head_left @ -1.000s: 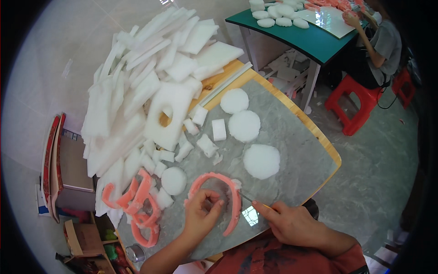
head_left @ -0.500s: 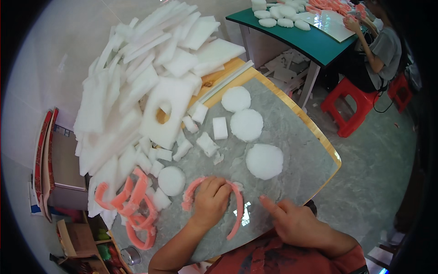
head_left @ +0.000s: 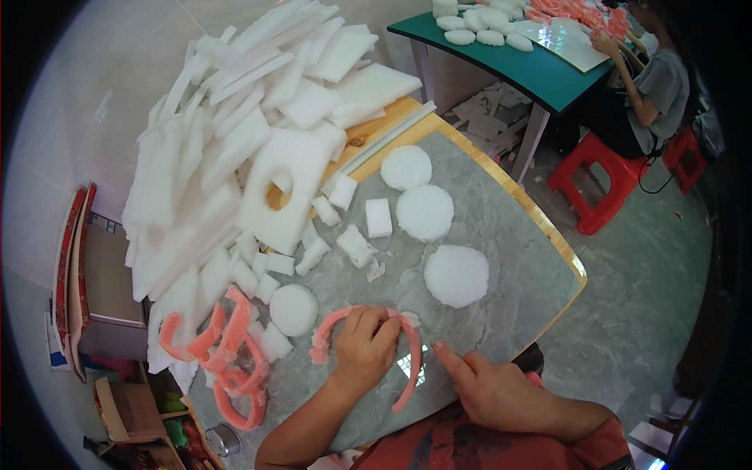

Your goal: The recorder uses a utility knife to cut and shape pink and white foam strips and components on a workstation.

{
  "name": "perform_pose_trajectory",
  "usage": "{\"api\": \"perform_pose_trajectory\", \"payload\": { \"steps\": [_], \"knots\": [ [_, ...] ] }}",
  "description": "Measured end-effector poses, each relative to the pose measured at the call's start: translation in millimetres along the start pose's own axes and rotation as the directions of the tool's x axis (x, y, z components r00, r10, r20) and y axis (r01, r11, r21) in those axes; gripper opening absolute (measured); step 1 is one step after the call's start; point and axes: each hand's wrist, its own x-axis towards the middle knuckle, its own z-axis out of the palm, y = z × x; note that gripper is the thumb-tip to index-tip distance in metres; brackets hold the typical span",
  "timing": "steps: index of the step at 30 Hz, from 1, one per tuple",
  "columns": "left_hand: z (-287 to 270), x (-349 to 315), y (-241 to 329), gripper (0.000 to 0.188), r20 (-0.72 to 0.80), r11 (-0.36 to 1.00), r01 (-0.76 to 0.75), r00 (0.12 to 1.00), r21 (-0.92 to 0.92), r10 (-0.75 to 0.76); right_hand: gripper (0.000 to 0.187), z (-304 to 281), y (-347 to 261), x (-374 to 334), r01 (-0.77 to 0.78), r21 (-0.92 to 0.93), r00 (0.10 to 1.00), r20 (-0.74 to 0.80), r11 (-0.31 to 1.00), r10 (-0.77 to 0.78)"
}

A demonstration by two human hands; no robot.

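A curved strip of pink foam (head_left: 407, 364) lies on the grey marble-patterned tabletop as an open arch. My left hand (head_left: 365, 350) is closed over the top of that arch, fingers pressed together on it. To the right, my right hand (head_left: 493, 389) stays apart from the strip. Its index finger stretches toward the strip's right side while the other fingers are curled; whatever they may hold is hidden. White foam crumbs (head_left: 410, 319) lie by the strip. Three round white foam discs, including the nearest one (head_left: 457, 276), rest beyond my hands.
A tall heap of white foam slabs (head_left: 227, 149) covers the table's left side. More pink foam rings (head_left: 235, 345) lie at its foot, near a round metal tin (head_left: 224, 440). At the upper right, a person sits on a red stool (head_left: 599, 180) at a green table (head_left: 501, 59).
My right hand has moved slightly left, bringing its index finger closer to the pink strip. My left hand stays on the strip with its fingers slightly shifted.
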Motion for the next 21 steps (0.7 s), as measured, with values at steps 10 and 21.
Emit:
{"api": "perform_pose_trajectory", "payload": {
  "steps": [10,21],
  "knots": [
    [-1.3,-5.5,1.4,0.022,-0.009,0.991,-0.127,0.992,-0.038,0.127,0.067,-1.8,-10.5,4.7,-0.033,-0.116,0.999,0.029,0.993,0.036],
    [-0.8,-4.3,3.1,0.021,0.018,0.989,-0.147,0.989,0.016,0.147,0.069,0.4,-12.6,7.7,-0.046,-0.129,0.996,0.069,0.991,0.055]
  ]
}}
